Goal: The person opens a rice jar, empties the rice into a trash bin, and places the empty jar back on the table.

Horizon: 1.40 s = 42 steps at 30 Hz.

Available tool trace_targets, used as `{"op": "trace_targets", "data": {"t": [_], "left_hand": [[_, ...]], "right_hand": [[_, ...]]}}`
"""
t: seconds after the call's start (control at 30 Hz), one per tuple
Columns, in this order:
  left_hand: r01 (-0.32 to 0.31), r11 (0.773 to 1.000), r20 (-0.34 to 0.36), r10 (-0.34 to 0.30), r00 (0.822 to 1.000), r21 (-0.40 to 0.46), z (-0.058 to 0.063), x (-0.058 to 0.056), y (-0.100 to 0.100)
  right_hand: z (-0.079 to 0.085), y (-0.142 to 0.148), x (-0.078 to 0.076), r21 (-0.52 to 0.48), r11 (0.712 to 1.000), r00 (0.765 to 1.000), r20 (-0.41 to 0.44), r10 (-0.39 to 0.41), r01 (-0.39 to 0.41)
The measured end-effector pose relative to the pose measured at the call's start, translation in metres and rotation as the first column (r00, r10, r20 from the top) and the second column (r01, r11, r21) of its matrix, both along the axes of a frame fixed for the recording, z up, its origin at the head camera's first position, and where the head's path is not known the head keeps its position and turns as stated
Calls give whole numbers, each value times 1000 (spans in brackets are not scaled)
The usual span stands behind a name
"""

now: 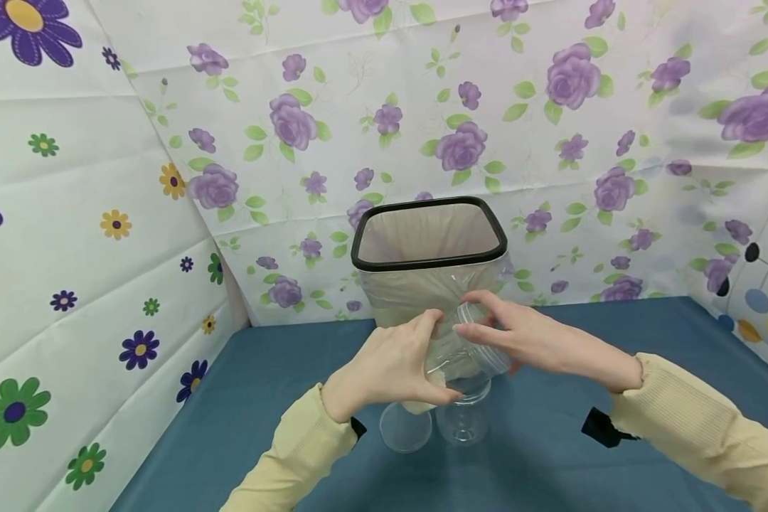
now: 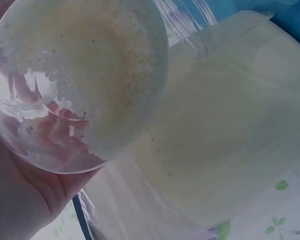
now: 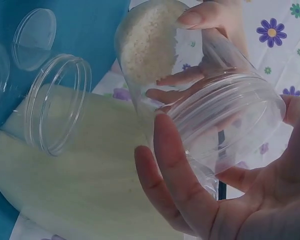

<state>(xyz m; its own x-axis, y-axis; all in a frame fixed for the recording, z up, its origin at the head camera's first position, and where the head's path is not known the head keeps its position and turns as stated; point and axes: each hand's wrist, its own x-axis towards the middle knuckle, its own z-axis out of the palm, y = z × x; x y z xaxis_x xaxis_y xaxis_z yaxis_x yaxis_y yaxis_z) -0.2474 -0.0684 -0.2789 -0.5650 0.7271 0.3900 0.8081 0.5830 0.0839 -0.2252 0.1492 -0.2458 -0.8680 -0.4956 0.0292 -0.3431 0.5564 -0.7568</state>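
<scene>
A clear jar [image 1: 448, 350] is held tilted in the air between both hands, with pale rice-like grains [image 3: 152, 42] gathered at its base. My left hand [image 1: 384, 363] grips the jar's body near that base. At the other end, my right hand [image 1: 525, 334] has thumb and fingers around the clear ribbed lid [image 3: 230, 110]. Below stands a second clear jar [image 1: 464, 424], its mouth uncovered in the right wrist view. Beside it to the left lies a flat round clear lid [image 1: 405, 428].
Behind the hands stands a pale bin [image 1: 393, 293] with a black rim and a clear plastic liner. A blue cloth [image 1: 281, 398] covers the table. Flower-printed sheets [image 1: 333, 107] hang at the back and sides.
</scene>
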Motion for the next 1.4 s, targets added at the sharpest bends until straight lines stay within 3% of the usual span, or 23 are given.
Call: {"op": "trace_targets", "data": {"t": [0.2, 0.33, 0.63, 0.9, 1.07, 1.17, 1.4], "left_hand": [[14, 1000, 102, -16, 995, 23, 1, 0, -3], [31, 998, 219, -43, 975, 58, 2, 0, -7], [105, 982, 416, -163, 895, 159, 2, -2, -12], [180, 956, 518, -277, 810, 230, 0, -4, -13], [181, 955, 527, -281, 802, 235, -2, -5, -14], [166, 959, 524, -265, 809, 230, -2, -5, -15], [140, 968, 497, -228, 837, 207, -2, -4, -15]], "right_hand": [[-1, -1, 1, 4, 999, 994, -94, 48, -48], [-2, 0, 0, 29, 996, 979, -184, 90, -86], [-5, 4, 2, 36, 976, 945, -243, 218, -216], [-7, 9, 3, 60, 956, 896, -335, 291, -288], [-7, 10, 2, 48, 945, 882, -346, 319, -323], [-6, 11, 3, 18, 944, 888, -336, 315, -329], [-3, 11, 3, 2, 965, 890, -386, 242, -261]]}}
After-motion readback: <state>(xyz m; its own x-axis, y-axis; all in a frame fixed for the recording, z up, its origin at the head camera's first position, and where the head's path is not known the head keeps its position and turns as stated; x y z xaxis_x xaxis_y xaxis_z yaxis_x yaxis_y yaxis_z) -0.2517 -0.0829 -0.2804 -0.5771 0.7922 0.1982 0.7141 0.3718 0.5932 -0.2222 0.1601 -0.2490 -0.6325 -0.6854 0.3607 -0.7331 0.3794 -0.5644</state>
